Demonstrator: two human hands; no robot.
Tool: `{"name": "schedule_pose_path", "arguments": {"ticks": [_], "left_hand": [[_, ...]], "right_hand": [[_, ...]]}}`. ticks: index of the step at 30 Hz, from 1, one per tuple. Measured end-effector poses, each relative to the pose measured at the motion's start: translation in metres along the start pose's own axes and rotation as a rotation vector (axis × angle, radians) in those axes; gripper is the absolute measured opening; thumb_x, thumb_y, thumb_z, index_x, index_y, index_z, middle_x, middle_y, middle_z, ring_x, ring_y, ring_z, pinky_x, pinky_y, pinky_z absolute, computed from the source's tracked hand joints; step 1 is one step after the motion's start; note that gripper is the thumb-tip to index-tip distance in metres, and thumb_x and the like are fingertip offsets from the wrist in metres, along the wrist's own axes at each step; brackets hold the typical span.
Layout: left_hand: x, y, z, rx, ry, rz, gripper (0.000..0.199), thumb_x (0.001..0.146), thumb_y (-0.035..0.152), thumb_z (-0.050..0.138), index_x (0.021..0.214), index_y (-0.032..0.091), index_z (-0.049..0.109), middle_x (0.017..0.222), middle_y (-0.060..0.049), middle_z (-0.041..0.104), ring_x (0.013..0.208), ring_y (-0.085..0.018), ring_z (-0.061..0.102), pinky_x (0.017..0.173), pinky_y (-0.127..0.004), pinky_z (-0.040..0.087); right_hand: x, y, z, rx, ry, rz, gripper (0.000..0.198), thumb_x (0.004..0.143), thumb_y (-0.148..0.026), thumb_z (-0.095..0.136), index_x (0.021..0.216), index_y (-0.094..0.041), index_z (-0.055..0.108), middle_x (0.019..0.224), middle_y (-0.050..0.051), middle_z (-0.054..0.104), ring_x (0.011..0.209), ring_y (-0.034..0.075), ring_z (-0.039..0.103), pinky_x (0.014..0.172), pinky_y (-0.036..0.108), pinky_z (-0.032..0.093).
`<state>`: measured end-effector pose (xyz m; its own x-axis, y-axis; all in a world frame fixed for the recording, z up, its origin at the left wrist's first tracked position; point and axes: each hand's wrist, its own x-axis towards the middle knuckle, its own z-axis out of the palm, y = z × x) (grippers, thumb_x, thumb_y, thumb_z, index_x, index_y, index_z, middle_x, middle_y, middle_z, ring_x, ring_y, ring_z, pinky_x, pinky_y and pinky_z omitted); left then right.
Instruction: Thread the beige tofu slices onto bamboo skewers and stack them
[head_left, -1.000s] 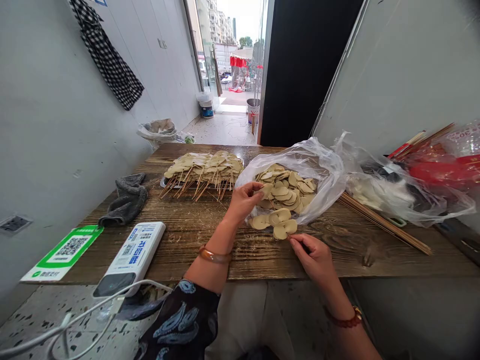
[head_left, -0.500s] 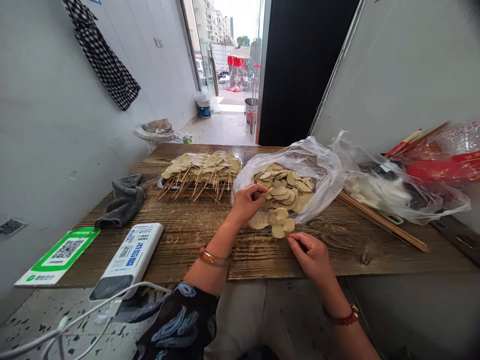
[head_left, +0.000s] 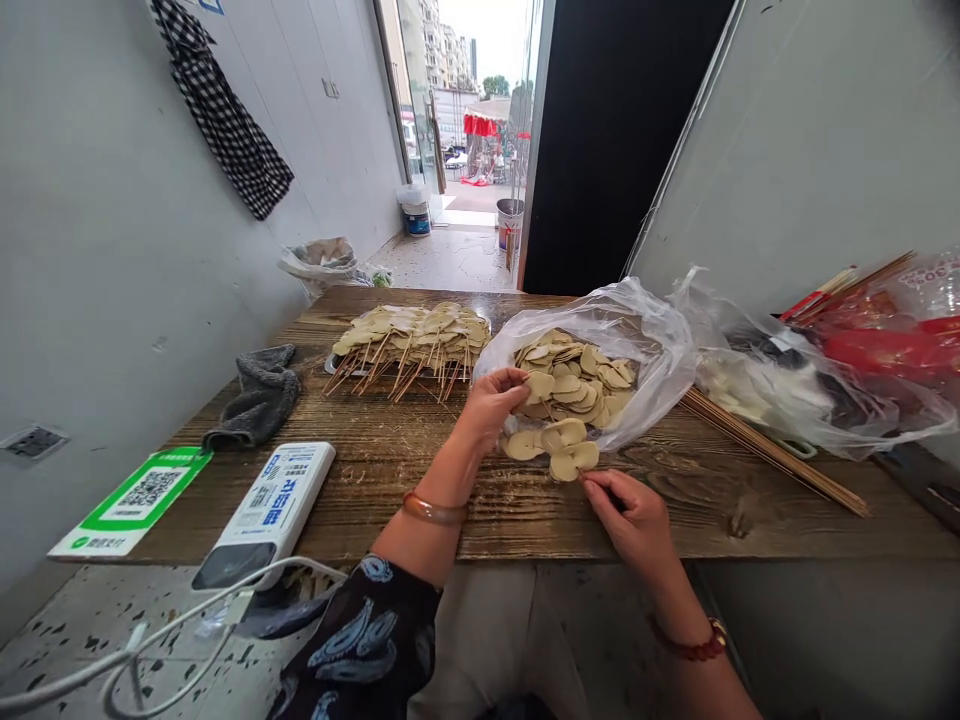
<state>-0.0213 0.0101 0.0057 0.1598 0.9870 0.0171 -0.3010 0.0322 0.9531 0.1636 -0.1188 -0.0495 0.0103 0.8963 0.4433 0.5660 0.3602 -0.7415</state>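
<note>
My left hand [head_left: 491, 408] pinches one thin, pale potato slice [head_left: 540, 387] by its edge, at the front of an open clear plastic bag [head_left: 664, 350]. Loose slices [head_left: 604, 370] lie heaped inside that bag. My right hand [head_left: 634, 515] is closed on the near end of a thin wooden skewer [head_left: 581, 473], most of which is hidden. Threaded potato slices [head_left: 574, 458] sit on the skewer just beyond my right fingertips. Left of the bag, finished-looking skewers of slices [head_left: 420, 335] are stacked on a metal tray [head_left: 330, 366], their sticks toward me.
A bundle of bare skewers [head_left: 780, 450] lies right of the bag, beside more plastic bags [head_left: 757, 385]. On the left are a grey cloth [head_left: 255, 400], a green QR-code card [head_left: 139, 500] and a white boxy device [head_left: 274, 500] near a white cable [head_left: 172, 610]. The wooden table [head_left: 450, 520] ends close to me.
The slice in my left hand has come away from the heap and now shows its flat face. My right hand keeps its hold on the skewer. The whole view has shifted slightly.
</note>
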Motion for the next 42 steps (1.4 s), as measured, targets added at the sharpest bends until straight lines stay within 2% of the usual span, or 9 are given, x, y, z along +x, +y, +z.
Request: {"name": "schedule_pose_path", "arguments": {"ticks": [8,20,24,28,33,37,42], "left_hand": [[0.000,-0.001,-0.001,-0.095,-0.028,-0.074,0.030,0.052,0.025,0.079,0.075,0.013,0.064,0.061,0.003,0.055,0.050,-0.005,0.043,0.046,-0.019,0.029],[-0.004,-0.003,0.002,-0.094,-0.076,-0.064,0.029,0.054,0.024,0.078,0.075,0.012,0.062,0.061,0.003,0.054,0.049,-0.003,0.042,0.046,-0.017,0.029],[-0.002,-0.007,0.004,0.008,-0.047,0.036,0.023,0.058,0.023,0.074,0.074,0.012,0.062,0.060,0.004,0.054,0.051,-0.004,0.042,0.050,-0.018,0.031],[0.000,-0.010,0.003,0.240,-0.010,0.165,0.016,0.064,0.021,0.068,0.076,0.012,0.064,0.066,0.002,0.058,0.060,-0.007,0.048,0.057,-0.019,0.036],[0.002,-0.013,0.001,0.500,-0.032,0.295,0.011,0.071,0.019,0.060,0.079,0.013,0.065,0.069,0.001,0.060,0.065,-0.009,0.049,0.060,-0.020,0.037],[0.000,-0.011,0.002,0.626,-0.075,0.327,0.012,0.075,0.019,0.057,0.080,0.014,0.066,0.068,0.001,0.060,0.064,-0.009,0.049,0.061,-0.020,0.037],[-0.003,-0.009,0.006,0.649,-0.116,0.309,0.016,0.075,0.019,0.057,0.087,0.014,0.067,0.068,0.001,0.061,0.063,-0.009,0.050,0.061,-0.021,0.037]], "right_hand": [[0.000,0.000,0.000,0.017,0.002,-0.016,0.020,0.089,-0.029,0.055,0.081,-0.021,0.072,0.079,0.005,0.073,0.073,0.019,0.067,0.068,0.029,0.052],[-0.001,0.001,-0.001,0.034,-0.016,-0.011,0.020,0.090,-0.028,0.055,0.086,-0.021,0.073,0.084,0.006,0.073,0.078,0.020,0.068,0.069,0.028,0.052],[0.000,0.000,0.000,0.022,0.002,-0.019,0.019,0.089,-0.027,0.055,0.083,-0.021,0.072,0.079,0.004,0.072,0.074,0.019,0.067,0.068,0.028,0.051],[0.002,-0.001,0.000,0.019,0.007,-0.021,0.019,0.088,-0.027,0.055,0.083,-0.020,0.072,0.076,0.003,0.071,0.072,0.018,0.067,0.067,0.027,0.050],[0.002,0.002,0.001,-0.004,0.005,-0.013,0.019,0.088,-0.027,0.055,0.081,-0.019,0.071,0.075,0.004,0.071,0.070,0.018,0.066,0.065,0.027,0.049],[0.001,0.004,0.001,0.005,0.003,-0.002,0.020,0.089,-0.027,0.055,0.083,-0.019,0.071,0.078,0.005,0.072,0.073,0.018,0.067,0.068,0.027,0.050],[0.000,0.003,0.002,0.019,0.000,0.033,0.021,0.089,-0.029,0.054,0.083,-0.019,0.071,0.081,0.005,0.072,0.075,0.019,0.067,0.070,0.028,0.049]]}}
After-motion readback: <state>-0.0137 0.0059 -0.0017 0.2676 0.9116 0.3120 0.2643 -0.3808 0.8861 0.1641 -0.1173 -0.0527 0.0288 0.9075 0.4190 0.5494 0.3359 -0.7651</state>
